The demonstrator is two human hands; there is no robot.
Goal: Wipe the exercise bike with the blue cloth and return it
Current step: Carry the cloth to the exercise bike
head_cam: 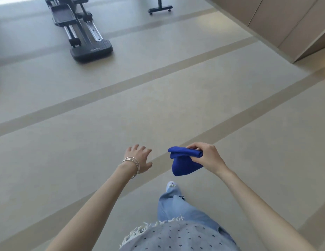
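A folded blue cloth (185, 161) hangs in front of me at waist height, and my right hand (206, 155) pinches its upper fold between thumb and fingers. My left hand (139, 157), with thin silver bangles on the wrist, is held out beside the cloth with fingers spread and holds nothing. A gap of floor separates it from the cloth. A black exercise machine (80, 28) with rails and foot plates stands on the floor at the far upper left, well away from both hands.
Beige floor (103, 115) with darker diagonal stripes lies all around. A black wheeled stand base (160, 9) is at the top centre. Tan cabinet panels (285, 24) fill the upper right. My leg in light jeans and a pale shoe (171, 186) is below the cloth.
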